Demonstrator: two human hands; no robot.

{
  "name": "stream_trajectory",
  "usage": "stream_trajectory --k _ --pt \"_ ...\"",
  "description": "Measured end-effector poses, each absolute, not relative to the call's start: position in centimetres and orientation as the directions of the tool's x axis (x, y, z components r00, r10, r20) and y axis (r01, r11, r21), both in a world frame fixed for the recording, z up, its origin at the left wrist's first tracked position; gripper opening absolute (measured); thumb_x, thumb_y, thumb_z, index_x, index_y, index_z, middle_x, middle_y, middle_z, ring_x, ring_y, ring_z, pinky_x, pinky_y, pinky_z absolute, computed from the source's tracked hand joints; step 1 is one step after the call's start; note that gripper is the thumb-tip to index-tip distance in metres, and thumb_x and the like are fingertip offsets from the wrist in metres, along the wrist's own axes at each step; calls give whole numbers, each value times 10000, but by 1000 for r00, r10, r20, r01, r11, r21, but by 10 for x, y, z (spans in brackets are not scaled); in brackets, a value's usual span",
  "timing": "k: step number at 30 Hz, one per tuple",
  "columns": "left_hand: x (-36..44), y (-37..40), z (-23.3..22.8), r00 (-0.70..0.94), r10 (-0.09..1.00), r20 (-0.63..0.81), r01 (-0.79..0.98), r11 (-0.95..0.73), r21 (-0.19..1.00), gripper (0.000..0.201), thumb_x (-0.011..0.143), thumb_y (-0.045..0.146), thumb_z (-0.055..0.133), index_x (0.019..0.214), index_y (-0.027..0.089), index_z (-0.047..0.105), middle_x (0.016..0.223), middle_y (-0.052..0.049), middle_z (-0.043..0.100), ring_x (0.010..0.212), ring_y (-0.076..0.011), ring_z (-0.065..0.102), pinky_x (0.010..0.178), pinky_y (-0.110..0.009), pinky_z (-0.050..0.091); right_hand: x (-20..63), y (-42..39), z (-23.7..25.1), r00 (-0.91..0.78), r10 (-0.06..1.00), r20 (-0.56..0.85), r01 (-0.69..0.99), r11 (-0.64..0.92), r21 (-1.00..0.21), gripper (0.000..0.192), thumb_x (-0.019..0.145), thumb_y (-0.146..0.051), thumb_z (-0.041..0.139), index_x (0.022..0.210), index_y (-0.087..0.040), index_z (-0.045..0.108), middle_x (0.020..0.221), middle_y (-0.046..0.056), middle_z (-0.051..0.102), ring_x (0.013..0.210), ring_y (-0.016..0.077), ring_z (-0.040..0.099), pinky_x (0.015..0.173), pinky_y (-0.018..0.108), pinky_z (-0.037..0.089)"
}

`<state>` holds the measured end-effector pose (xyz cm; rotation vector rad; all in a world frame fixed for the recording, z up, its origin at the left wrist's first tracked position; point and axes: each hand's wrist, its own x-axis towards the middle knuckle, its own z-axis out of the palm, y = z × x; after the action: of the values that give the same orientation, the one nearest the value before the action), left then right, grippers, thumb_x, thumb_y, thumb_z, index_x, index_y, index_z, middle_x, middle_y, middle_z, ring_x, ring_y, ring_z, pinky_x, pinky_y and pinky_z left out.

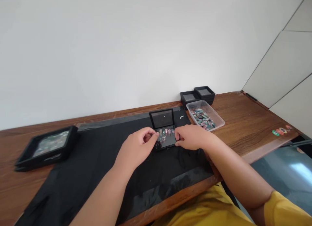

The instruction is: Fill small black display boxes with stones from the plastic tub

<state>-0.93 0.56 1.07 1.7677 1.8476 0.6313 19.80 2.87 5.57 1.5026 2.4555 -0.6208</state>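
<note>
**Both hands on the small open case**

Head view: the left hand (137,146) has its fingers curled in against the left edge of a small black hinged case with a clear-windowed lid (165,130), thumb and fingertips touching the case's near left corner. The right hand (191,137) is closed loosely on the right edge of the same case, its fingertips pressed to the side wall. Whether either hand pinches one of the pieces inside cannot be told; the fingers hide that spot.

The case lies near the far middle of a black rectangular work mat (97,167), its lid standing upright towards the wall. A row of small coloured oval nail tips (167,132) sits in its lower half, between the two hands.

Just right of the case, on the brown wooden tabletop (246,122), stands a clear plastic rectangular tub (218,120) partly filled with a loose heap of similar multicoloured tips. Behind the tub, against the white wall, are two small black square boxes (198,95) side by side, touching. Well apart at the left edge of the mat lies a flat black tray with a glossy window (47,147). Round coloured stickers (281,131) mark the table's right end. Yellow sleeves show at the bottom.
</note>
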Motion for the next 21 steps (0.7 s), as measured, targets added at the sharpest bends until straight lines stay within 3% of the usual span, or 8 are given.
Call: stream_trajectory --k 6,10,17,21 --pt "-10 6 11 -8 997 -72 789 51 613 420 796 631 458 764 261 655 632 8 624 600 -197 547 580 -307 349 202 30 58 -481 763 -431 876 403 -264 179 889 -224 693 1067 -221 683 1007 28 765 927 198 686 657 263 361" --pt "-10 6 11 6 996 -85 791 47 611 417 805 625 458 784 262 663 643 5 634 614 -204 567 584 -309 360 202 30 57 -438 800 -411 899 383 -213 298 857 -214 713 1151 -196 672 1068 72 765 995 237 696 698 281 408" --pt "-10 6 11 20 992 -124 803 58 593 412 814 603 466 852 271 708 693 -6 684 644 -218 609 586 -315 383 197 28 57 -338 852 -400 941 310 -136 190 924 -291 671 1040 -158 742 1155 149 755 1108 309 700 824 350 501" --pt "-11 6 10 11 996 -93 796 47 604 418 818 606 472 851 270 718 698 -8 691 654 -218 618 586 -313 388 196 28 54 -342 857 -385 940 310 -144 221 933 -272 650 1108 -160 726 1193 161 747 1146 320 692 858 368 515"
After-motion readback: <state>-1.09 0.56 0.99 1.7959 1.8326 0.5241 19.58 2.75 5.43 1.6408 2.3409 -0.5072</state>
